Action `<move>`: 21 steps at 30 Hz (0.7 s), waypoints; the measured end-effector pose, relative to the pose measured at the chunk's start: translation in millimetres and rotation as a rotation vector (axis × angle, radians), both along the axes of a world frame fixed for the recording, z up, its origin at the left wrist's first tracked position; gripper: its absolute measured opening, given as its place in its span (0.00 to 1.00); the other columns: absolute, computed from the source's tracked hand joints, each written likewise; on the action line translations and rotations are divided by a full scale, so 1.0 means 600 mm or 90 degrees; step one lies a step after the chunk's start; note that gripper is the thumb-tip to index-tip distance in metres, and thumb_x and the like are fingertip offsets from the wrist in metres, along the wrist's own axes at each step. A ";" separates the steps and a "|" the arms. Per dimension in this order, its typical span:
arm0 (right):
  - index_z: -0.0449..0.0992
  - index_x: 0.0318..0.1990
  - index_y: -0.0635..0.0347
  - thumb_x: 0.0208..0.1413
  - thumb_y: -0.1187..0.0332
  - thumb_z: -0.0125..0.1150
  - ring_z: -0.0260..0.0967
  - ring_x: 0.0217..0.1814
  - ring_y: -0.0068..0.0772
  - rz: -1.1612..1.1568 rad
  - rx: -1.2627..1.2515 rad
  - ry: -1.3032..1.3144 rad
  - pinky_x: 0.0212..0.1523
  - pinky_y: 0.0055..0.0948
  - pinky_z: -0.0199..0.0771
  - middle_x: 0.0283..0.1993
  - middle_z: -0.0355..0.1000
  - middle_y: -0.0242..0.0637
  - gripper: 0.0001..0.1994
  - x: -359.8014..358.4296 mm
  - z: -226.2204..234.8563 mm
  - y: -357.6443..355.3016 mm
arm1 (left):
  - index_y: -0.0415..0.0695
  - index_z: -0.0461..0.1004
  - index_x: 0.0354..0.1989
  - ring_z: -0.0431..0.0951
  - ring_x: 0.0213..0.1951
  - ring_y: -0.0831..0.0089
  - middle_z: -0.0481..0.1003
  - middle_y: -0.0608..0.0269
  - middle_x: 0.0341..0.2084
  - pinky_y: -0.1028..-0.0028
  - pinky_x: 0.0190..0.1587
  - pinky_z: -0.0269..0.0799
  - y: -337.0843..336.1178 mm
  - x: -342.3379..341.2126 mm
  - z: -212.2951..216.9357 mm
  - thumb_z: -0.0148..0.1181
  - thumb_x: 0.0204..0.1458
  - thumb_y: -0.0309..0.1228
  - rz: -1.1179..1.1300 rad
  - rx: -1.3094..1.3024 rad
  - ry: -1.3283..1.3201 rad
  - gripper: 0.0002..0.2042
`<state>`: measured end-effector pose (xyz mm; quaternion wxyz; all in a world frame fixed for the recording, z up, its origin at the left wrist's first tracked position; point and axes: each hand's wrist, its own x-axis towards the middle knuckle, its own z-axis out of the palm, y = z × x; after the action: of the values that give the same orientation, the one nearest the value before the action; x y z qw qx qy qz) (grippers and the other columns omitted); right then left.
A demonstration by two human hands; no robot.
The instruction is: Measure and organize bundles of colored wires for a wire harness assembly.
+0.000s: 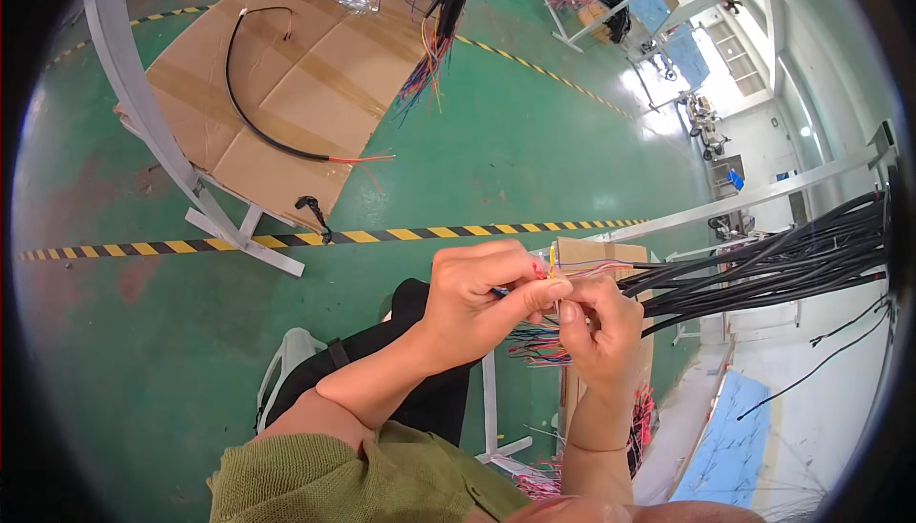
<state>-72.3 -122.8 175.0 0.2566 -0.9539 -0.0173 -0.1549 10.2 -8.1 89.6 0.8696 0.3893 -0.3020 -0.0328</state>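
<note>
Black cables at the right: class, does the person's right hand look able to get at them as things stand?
Probably yes: the right hand is right beside the black cables, with nothing visible blocking it, though its fingers seem busy with thin wires at the left hand.

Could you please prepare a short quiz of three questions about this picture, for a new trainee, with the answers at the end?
1. True or false: the left hand and the right hand are close together, to the left of the bundle of black cables.
2. Which colours has the striped line on the green floor? A) red and white; B) yellow and black; C) blue and white.
3. Complete: the long curved black cable lies on brown ____.

Key: 1. True. 2. B. 3. Cardboard.
</note>
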 end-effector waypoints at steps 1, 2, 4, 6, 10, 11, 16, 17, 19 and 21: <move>0.69 0.31 0.62 0.47 0.79 0.59 0.71 0.22 0.33 0.005 0.018 -0.006 0.26 0.25 0.71 0.24 0.73 0.37 0.05 0.000 -0.002 0.001 | 0.31 0.77 0.27 0.74 0.18 0.79 0.76 0.58 0.21 0.82 0.18 0.68 0.000 -0.001 -0.001 0.62 0.49 0.19 0.006 0.000 -0.007 0.03; 0.69 0.30 0.62 0.47 0.79 0.59 0.71 0.22 0.31 0.010 0.037 -0.013 0.26 0.25 0.71 0.24 0.72 0.37 0.05 0.000 -0.002 0.001 | 0.31 0.76 0.27 0.74 0.18 0.79 0.76 0.58 0.21 0.82 0.18 0.68 0.000 -0.001 -0.002 0.61 0.50 0.19 0.011 -0.001 -0.014 0.03; 0.69 0.30 0.62 0.47 0.79 0.58 0.70 0.21 0.30 0.012 0.049 -0.004 0.26 0.24 0.71 0.23 0.72 0.36 0.05 -0.001 -0.003 -0.001 | 0.31 0.77 0.27 0.74 0.18 0.79 0.76 0.58 0.21 0.82 0.18 0.68 0.000 -0.002 -0.002 0.61 0.50 0.19 0.013 -0.002 -0.017 0.03; 0.69 0.29 0.62 0.46 0.80 0.58 0.69 0.21 0.28 0.013 0.061 0.005 0.26 0.23 0.71 0.23 0.71 0.36 0.04 -0.001 -0.002 -0.002 | 0.31 0.77 0.27 0.73 0.18 0.79 0.76 0.58 0.21 0.82 0.18 0.68 0.000 -0.003 -0.001 0.61 0.50 0.19 0.015 -0.004 -0.019 0.03; 0.69 0.28 0.63 0.46 0.80 0.57 0.68 0.20 0.27 0.021 0.065 0.008 0.26 0.22 0.70 0.22 0.70 0.36 0.04 0.001 0.004 0.000 | 0.31 0.77 0.27 0.74 0.18 0.79 0.75 0.58 0.21 0.82 0.18 0.67 -0.001 -0.005 -0.004 0.61 0.50 0.18 0.019 0.002 -0.021 0.03; 0.69 0.28 0.62 0.45 0.80 0.57 0.68 0.20 0.28 0.023 0.062 0.011 0.26 0.22 0.70 0.22 0.69 0.36 0.04 0.001 0.005 0.000 | 0.31 0.77 0.27 0.74 0.18 0.79 0.75 0.58 0.20 0.82 0.18 0.67 -0.001 -0.005 -0.004 0.61 0.50 0.18 0.023 0.001 -0.025 0.03; 0.69 0.27 0.63 0.45 0.81 0.57 0.68 0.20 0.28 0.022 0.049 0.013 0.25 0.23 0.70 0.22 0.69 0.36 0.04 0.002 0.004 -0.001 | 0.31 0.76 0.26 0.73 0.18 0.79 0.75 0.59 0.20 0.82 0.18 0.66 0.000 -0.005 -0.003 0.61 0.50 0.18 0.027 0.007 -0.022 0.03; 0.69 0.27 0.63 0.45 0.81 0.57 0.68 0.20 0.28 0.020 0.044 0.015 0.25 0.23 0.70 0.22 0.69 0.36 0.04 0.003 0.004 -0.001 | 0.31 0.76 0.26 0.73 0.18 0.79 0.74 0.59 0.19 0.82 0.18 0.66 0.000 -0.005 -0.004 0.61 0.50 0.18 0.028 0.007 -0.021 0.03; 0.69 0.27 0.63 0.45 0.81 0.57 0.68 0.20 0.28 0.026 0.041 0.017 0.25 0.23 0.70 0.21 0.69 0.36 0.04 0.004 0.005 -0.001 | 0.31 0.76 0.26 0.73 0.18 0.80 0.74 0.60 0.19 0.82 0.18 0.66 0.001 -0.005 -0.002 0.61 0.50 0.18 0.029 0.006 -0.018 0.03; 0.69 0.28 0.63 0.46 0.81 0.57 0.68 0.20 0.28 0.030 0.039 0.018 0.25 0.23 0.70 0.21 0.68 0.36 0.04 0.003 0.005 0.000 | 0.32 0.76 0.26 0.73 0.18 0.80 0.74 0.60 0.19 0.82 0.18 0.66 0.001 -0.005 -0.001 0.61 0.50 0.18 0.029 0.005 -0.015 0.03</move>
<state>-70.3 -123.0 178.1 0.2892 -0.9471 -0.0314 -0.1356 7.1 -7.3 88.8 0.8651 0.3995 -0.3033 -0.0094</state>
